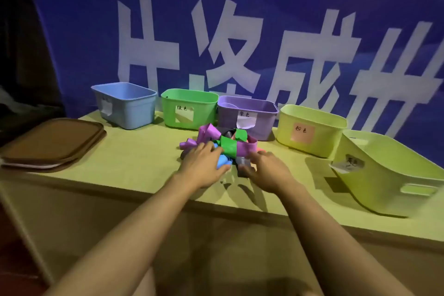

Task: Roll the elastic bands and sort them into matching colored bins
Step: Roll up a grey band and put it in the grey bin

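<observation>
Bands (222,145): light, limp, tangled; pick one loose end.
Left hand (204,166): fingers spread, resting on pile.
Right hand (266,170): fingers curled into pile; grip unclear.

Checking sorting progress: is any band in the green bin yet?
Cannot tell; the green bin faces the camera side-on, hiding its floor, and the bands seen lie piled on the table.

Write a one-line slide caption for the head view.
Both hands, left hand and right hand, reach into a pile of elastic bands before a row of labelled bins.
</observation>
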